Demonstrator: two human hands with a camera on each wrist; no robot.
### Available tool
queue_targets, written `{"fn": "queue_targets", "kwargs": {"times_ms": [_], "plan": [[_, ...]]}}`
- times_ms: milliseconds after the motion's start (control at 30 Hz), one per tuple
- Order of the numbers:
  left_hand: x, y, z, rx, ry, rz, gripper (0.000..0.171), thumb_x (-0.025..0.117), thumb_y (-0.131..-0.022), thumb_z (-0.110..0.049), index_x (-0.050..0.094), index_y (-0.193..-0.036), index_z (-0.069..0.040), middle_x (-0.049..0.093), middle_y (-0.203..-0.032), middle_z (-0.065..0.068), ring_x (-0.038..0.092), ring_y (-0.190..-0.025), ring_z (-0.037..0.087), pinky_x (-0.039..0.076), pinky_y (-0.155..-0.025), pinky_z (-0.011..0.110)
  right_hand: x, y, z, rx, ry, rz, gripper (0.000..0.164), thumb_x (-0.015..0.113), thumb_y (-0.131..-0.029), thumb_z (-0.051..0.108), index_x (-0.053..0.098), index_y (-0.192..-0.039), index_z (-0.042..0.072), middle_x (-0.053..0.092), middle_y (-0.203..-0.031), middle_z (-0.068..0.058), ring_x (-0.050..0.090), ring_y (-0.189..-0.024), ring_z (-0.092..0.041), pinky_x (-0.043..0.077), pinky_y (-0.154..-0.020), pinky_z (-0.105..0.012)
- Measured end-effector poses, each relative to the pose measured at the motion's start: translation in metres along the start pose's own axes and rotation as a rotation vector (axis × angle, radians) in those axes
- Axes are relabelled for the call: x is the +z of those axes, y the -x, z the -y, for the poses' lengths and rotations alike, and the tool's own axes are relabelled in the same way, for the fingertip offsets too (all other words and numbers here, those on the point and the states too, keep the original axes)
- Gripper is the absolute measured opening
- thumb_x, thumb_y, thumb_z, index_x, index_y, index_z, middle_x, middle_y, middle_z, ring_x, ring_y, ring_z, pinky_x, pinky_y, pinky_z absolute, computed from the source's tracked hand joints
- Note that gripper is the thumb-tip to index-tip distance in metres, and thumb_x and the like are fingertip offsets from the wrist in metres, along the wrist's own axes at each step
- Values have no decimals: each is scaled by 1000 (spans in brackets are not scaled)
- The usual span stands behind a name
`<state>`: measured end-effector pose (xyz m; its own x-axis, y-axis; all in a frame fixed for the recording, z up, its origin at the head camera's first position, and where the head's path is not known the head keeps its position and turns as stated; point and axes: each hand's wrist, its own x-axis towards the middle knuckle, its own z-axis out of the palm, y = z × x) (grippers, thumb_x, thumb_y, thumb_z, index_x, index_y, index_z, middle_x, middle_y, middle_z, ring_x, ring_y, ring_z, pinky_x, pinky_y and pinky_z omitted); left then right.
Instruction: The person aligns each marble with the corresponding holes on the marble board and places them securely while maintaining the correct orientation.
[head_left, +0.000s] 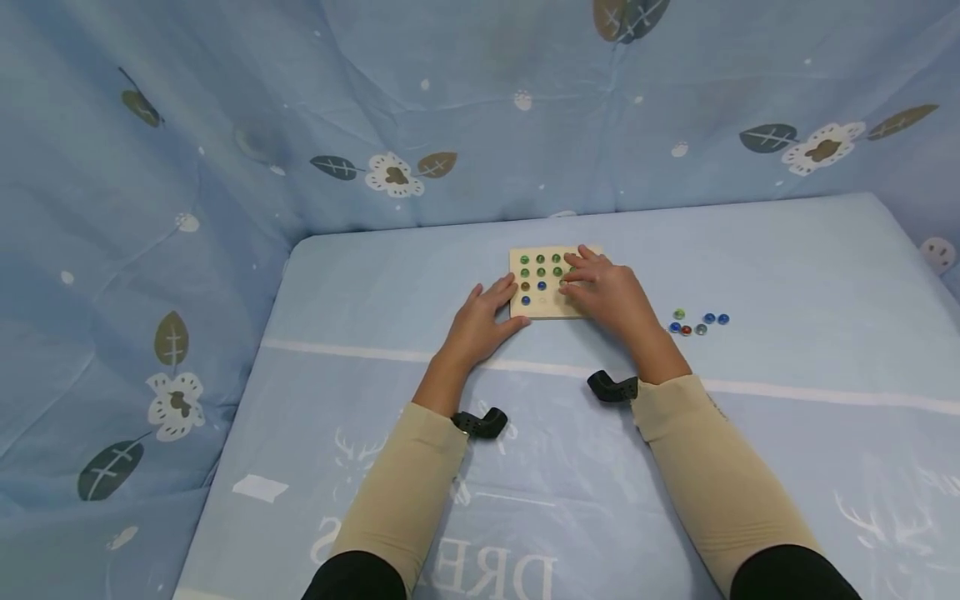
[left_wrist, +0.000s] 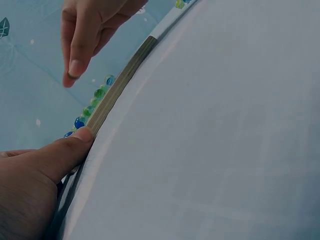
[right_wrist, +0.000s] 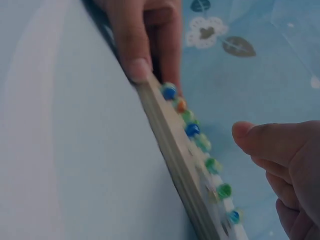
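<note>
A square wooden board (head_left: pixel 551 309) with rows of round hollows lies on the table. Green, blue and amber glass marbles (head_left: pixel 541 272) sit in many of them. My left hand (head_left: pixel 480 327) holds the board's near left corner, thumb along the near edge and fingers by the left side. Above the board's right part is my right hand (head_left: pixel 609 293), covering some hollows. Its thumb and forefinger pinch a small dark marble (left_wrist: pixel 73 76), mostly hidden by the fingertips. In the right wrist view, marbles (right_wrist: pixel 192 130) stand up from the board beyond its thick edge.
Several loose marbles (head_left: pixel 701 329), blue, green, red and clear, lie on the table right of the board. A patterned blue cloth (head_left: pixel 480 108) hangs behind the table. White tape (head_left: pixel 260 488) is stuck at the table's front left.
</note>
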<state>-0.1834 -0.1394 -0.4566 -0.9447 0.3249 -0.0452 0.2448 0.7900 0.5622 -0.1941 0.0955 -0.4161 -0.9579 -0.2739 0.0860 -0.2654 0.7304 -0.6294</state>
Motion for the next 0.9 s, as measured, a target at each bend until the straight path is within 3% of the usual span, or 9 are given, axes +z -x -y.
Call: {"fn": "queue_targets", "kwargs": {"times_ms": [200, 400, 900], "plan": [[0, 0, -1, -17, 4, 12, 74, 64, -91, -52, 37, -153, -21, 26, -161, -13, 25, -149, 9, 11, -127, 35, 12, -2, 8, -62, 43, 72, 28, 68, -94, 24, 74, -115, 5, 50, -149, -7, 31, -147, -26, 28, -120, -53], [-2, 1, 0, -11, 0, 10, 74, 65, -91, -51, 37, -152, -21, 26, -161, -13, 25, -149, 11, 12, -127, 37, 21, -5, 12, -70, 87, 133, 30, 67, -95, 26, 73, -116, 6, 46, -151, -8, 26, -149, -27, 25, -121, -56], [-2, 1, -2, 3, -9, 6, 74, 65, -91, -50, 36, -153, -19, 27, -161, -11, 26, -148, 8, 10, -127, 34, 26, -3, 12, -75, 115, 126, 29, 69, -94, 27, 75, -113, 6, 46, -152, -9, 24, -150, -28, 25, -120, -58]]}}
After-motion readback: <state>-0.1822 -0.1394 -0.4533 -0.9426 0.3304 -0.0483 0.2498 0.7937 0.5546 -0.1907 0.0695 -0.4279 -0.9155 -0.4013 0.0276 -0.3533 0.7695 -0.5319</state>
